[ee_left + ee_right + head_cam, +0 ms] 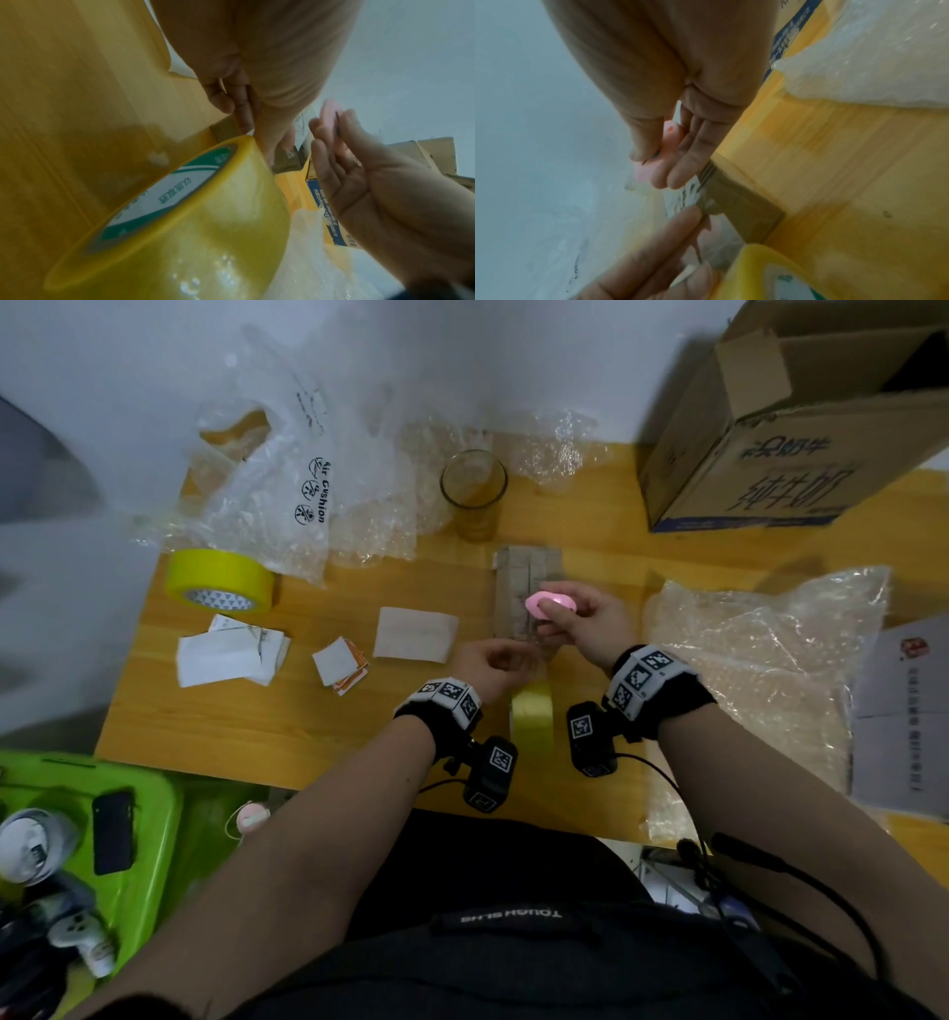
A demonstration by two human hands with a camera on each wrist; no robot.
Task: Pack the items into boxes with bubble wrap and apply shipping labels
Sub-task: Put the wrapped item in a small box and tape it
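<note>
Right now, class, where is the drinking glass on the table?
In the head view the glass stands upright at the far middle of the wooden table, beside the crumpled bubble wrap and beyond the small cardboard box.

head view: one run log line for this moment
right hand: holds pink cutter | left hand: pinches tape strip | small box: on table

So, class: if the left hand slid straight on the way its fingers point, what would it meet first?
Probably the small brown cardboard box just ahead of the left hand; its fingertips look very near it, though depth is unclear.
</note>
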